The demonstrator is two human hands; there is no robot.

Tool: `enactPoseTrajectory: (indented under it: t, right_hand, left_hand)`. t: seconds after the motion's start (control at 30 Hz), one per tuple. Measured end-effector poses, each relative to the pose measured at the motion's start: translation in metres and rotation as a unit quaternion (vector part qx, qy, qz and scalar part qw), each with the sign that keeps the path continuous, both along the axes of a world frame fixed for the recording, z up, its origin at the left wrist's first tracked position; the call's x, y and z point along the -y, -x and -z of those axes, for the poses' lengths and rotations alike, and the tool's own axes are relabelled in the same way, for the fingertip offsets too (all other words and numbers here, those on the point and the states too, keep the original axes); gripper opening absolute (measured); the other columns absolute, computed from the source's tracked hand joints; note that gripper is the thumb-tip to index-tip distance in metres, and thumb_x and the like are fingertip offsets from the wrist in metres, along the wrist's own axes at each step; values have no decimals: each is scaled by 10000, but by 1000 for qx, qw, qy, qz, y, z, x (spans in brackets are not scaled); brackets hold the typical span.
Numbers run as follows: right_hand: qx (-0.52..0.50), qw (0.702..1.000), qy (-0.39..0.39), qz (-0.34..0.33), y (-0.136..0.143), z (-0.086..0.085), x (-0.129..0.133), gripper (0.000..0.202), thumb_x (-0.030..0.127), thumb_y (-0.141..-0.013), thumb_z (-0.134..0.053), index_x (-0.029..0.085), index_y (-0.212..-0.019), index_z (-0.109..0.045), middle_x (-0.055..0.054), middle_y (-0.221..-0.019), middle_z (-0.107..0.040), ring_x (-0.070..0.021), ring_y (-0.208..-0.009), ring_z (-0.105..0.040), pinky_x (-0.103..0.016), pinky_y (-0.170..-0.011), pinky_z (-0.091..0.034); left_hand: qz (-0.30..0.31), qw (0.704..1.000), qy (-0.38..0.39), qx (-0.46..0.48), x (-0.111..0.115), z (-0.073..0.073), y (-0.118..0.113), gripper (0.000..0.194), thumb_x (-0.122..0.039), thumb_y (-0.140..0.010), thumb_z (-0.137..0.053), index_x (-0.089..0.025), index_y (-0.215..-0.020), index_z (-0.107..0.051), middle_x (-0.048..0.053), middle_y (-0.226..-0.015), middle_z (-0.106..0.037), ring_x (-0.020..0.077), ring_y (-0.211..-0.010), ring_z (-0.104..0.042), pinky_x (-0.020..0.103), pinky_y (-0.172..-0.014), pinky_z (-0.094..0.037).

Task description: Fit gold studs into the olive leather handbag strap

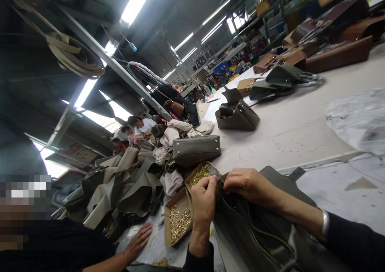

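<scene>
A dark olive handbag [240, 232] with a long zipper lies in front of me, its top side open. My left hand [203, 202] is closed in a pinch at the bag's far end, thumb and forefinger pressed together on its edge. Right beside it, my right hand [245, 186] grips the same end with bent fingers. Whether a small fitting sits between the fingertips is hidden. Close to my left hand stand a cardboard tray [166, 224] of small gold-coloured metal pieces and another box [188, 182] of yellowish metal pieces.
Another person's hand [140, 240] rests on the table at the left. Beyond it lies a heap of olive bag parts [132, 184]. An olive bag [197, 150] and an upright one [237, 117] stand ahead. Brown bags [339, 55] and plastic wrap [361, 121] lie on the right.
</scene>
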State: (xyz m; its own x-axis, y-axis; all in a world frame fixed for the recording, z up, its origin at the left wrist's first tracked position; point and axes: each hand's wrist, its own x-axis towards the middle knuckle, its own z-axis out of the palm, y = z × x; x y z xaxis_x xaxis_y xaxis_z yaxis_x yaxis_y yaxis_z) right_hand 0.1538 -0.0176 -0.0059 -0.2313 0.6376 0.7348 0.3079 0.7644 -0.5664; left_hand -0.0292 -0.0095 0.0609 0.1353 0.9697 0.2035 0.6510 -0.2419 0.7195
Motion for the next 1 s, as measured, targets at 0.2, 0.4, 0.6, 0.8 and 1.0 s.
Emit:
enactPoseTrajectory:
  t: [0.2, 0.4, 0.6, 0.8, 1.0]
  right_hand:
    - [68, 997, -18, 15, 2, 1, 1, 196, 80, -1001, -584, 211, -921, -706, -7, -852, -713, -191, -791, -659, -277, -701, -484]
    - [86, 996, -20, 12, 2, 1, 7, 231, 94, -1038, -504, 218, -1021, -698, -35, -960, -700, -200, -868, -657, -285, -756, -488]
    - [86, 995, -4, 42, 4, 1, 10, 248, 134, -1046, -480, 210, -1047, -716, -51, -961, -627, -178, -785, -636, -263, -681, -476]
    - [93, 993, -39, 54, 6, 4, 12, 263, 126, -1061, -475, 186, -1018, -728, -63, -918, -650, -182, -763, -633, -263, -657, -498]
    - [72, 994, -64, 56, 8, 9, 14, 226, 130, -1065, -512, 187, -1044, -730, -63, -934, -685, -179, -798, -661, -261, -692, -545]
  left_hand:
    - [-21, 999, 3, 30, 2, 8, 4, 388, -461, -919, -602, -150, -761, -773, 44, -755, -742, 207, -743, -641, 291, -721, -454]
    - [-15, 998, 21, 50, 2, 5, 0, 428, -460, -918, -577, -159, -623, -650, 5, -633, -593, 156, -658, -514, 270, -651, -376]
    - [-27, 997, 28, 70, 1, 13, 0, 445, -491, -915, -555, -167, -615, -617, -9, -616, -524, 147, -644, -475, 265, -627, -337]
    - [-34, 995, 25, 95, 2, 21, 1, 448, -485, -909, -552, -173, -588, -568, -14, -604, -503, 141, -628, -460, 268, -624, -336]
    - [-31, 994, 13, 107, 8, 24, 2, 419, -465, -932, -545, -171, -651, -643, 8, -654, -592, 162, -671, -516, 288, -668, -357]
